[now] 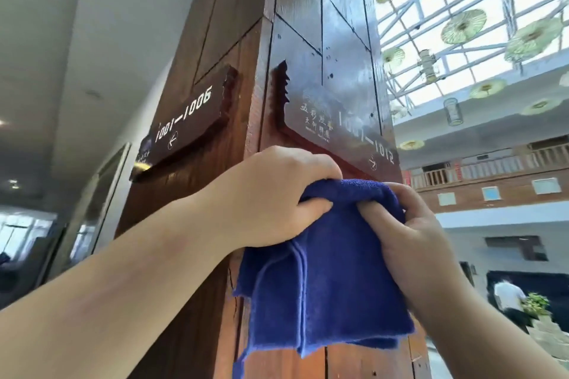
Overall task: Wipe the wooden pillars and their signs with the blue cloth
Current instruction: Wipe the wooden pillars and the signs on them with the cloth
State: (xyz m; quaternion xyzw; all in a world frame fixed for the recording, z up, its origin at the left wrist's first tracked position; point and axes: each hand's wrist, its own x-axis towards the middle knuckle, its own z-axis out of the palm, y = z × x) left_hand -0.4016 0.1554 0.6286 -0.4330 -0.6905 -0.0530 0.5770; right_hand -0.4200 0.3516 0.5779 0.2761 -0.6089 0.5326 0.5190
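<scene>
Both hands clutch the bunched top edge of the blue terry cloth (323, 271): left hand (277, 197) and right hand (409, 231) curled tight, before the brown wooden pillar (345, 40)

Wooden pillar (234, 40) cut off top and bottom, small sign (335, 129) characters blurred — distant person (509, 297) indistinct
</scene>
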